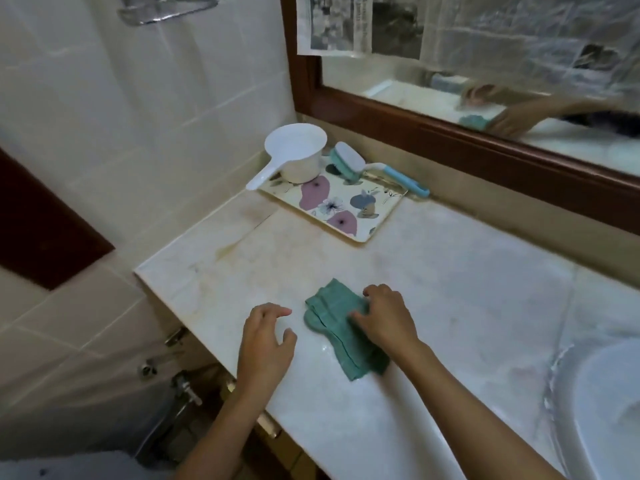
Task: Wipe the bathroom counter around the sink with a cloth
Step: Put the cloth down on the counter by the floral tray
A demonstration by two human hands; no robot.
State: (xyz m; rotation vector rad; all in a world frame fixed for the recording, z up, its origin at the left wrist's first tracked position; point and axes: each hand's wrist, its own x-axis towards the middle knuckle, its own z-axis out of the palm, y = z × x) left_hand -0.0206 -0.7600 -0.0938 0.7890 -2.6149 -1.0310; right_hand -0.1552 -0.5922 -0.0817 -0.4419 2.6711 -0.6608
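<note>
A person's left hand [266, 344], loose-fingered and empty, is at the front edge of a pale marble bench [467, 306], just left of a folded teal cloth [329, 313]. The right hand [388, 320] lies on top of that cloth, bent fingers pressing it to the bench. The cloth shows past the fingertips and beneath the wrist. Well apart to this hand's right curves the sink [609, 393]. Beyond both hands, a flowered tray [362, 237] carries a white dipper [298, 154] and a scrub brush [348, 162] below the mirror [519, 74].
</note>
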